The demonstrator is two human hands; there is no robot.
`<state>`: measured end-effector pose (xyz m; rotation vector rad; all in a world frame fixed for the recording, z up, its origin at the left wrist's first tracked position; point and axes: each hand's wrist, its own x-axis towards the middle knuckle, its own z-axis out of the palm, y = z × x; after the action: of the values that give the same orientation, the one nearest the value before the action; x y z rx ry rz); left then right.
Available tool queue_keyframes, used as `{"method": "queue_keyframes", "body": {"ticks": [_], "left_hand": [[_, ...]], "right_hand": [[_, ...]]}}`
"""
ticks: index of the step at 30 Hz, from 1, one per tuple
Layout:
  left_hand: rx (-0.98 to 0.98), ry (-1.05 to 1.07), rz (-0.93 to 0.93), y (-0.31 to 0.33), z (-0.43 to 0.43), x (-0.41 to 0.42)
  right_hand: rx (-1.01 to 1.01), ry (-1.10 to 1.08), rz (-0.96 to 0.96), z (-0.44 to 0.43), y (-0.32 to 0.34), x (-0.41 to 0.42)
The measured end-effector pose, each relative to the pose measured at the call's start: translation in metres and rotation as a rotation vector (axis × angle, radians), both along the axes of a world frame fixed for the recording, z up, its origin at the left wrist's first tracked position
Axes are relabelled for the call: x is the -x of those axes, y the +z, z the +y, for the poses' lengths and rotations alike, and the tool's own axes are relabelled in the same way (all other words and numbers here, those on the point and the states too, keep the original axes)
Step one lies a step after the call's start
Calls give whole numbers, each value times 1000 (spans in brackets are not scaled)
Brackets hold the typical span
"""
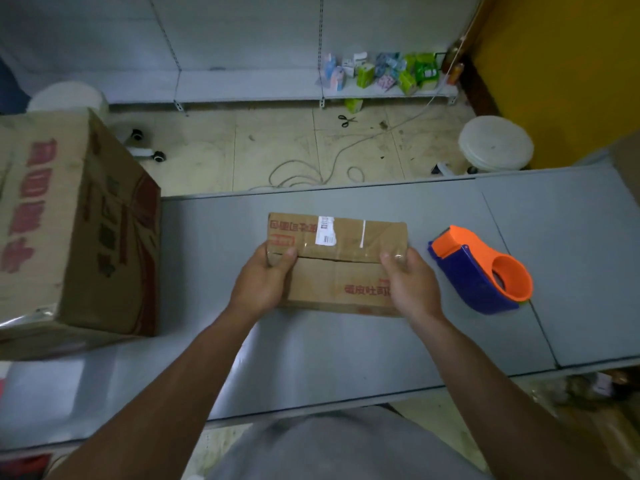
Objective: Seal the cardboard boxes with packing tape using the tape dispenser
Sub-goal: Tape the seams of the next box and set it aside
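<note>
A small brown cardboard box (336,261) with red print and a white barcode label lies on the grey table (214,244), its two top flaps meeting along a seam. My left hand (266,278) grips the box's left end, thumb on top by the seam. My right hand (408,278) grips the right end the same way. A blue and orange tape dispenser (481,271) lies on the table just right of the box, untouched.
A large cardboard box (76,223) with red print stands at the table's left end. Beyond the table are a tiled floor with a coiled cord (311,171), scissors (346,120), white stools (495,143) and a low shelf holding several small packets (384,71).
</note>
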<state>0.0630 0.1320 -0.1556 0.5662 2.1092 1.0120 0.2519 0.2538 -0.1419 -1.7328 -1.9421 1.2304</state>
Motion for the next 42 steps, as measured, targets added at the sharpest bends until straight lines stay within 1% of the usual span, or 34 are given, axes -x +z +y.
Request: {"method": "queue_keyframes", "body": {"ticks": [2, 5, 6, 7, 8, 9, 10, 11, 12, 13, 14, 15, 17, 20, 22, 23, 24, 26, 27, 29, 31, 32, 34, 37, 38, 40, 42], "left_hand": [[1, -11, -44, -2, 0, 1], [-7, -18, -174, 1, 1, 8], [2, -32, -145, 3, 0, 9], [2, -58, -6, 7, -1, 8], [-46, -119, 230, 13, -2, 6], [-145, -235, 466, 19, -3, 1], [-231, -414, 636, 21, -2, -5], [-239, -627, 744, 21, 0, -11], [-185, -813, 820, 16, 1, -14], [-132, -921, 894, 9, 1, -15], [-98, -972, 946, 1, 1, -14], [-73, -990, 964, -3, 0, -12], [-47, -986, 992, -6, -5, -6], [-23, -865, 1022, -6, -15, -2], [-13, -791, 984, -2, -19, -5], [-12, -719, 938, 0, -22, -7], [-3, -627, 857, 3, -24, -8], [37, -417, 608, 12, -24, -5], [51, -313, 500, 17, -22, -2], [67, -157, 374, 23, -12, 6], [55, -42, 256, 24, 6, 13], [54, 22, 196, 21, 14, 16], [69, 135, 131, 15, 21, 20], [62, 214, 181, 9, 23, 24], [44, 236, 174, 8, 22, 24], [-50, 274, 98, 6, 18, 26], [-174, 293, -30, 4, 11, 28]], "right_hand": [[36, -13, 46, 0, 0, 0], [123, -18, 81, 2, 6, -1], [129, 9, 76, 3, 8, -2], [54, 50, 33, 3, 11, -3], [-124, 95, -29, 0, 16, -1], [-338, 167, -45, -6, 21, 4], [-497, 305, -33, -12, 23, 9], [-562, 497, -65, -18, 19, 13], [-587, 682, -144, -23, 13, 14], [-605, 816, -243, -25, 5, 11], [-621, 889, -325, -24, -1, 6], [-629, 926, -379, -19, -5, -1], [-660, 976, -418, -10, -6, -16], [-674, 935, -427, 0, -7, -36], [-700, 882, -348, 3, -9, -44], [-685, 816, -273, 2, -10, -47], [-622, 699, -183, 2, -7, -47], [-355, 362, 17, 3, 3, -39], [-216, 221, 73, 5, 7, -32], [11, 88, 81, 10, 14, -9], [143, 78, 84, 13, 15, 19], [161, 72, 68, 14, 13, 31], [105, 50, -22, 14, 9, 45], [-53, 82, -217, 19, 1, 49], [-103, 89, -247, 20, 0, 49], [-149, 81, -220, 19, -4, 49], [-146, 82, -163, 18, -6, 48]]}}
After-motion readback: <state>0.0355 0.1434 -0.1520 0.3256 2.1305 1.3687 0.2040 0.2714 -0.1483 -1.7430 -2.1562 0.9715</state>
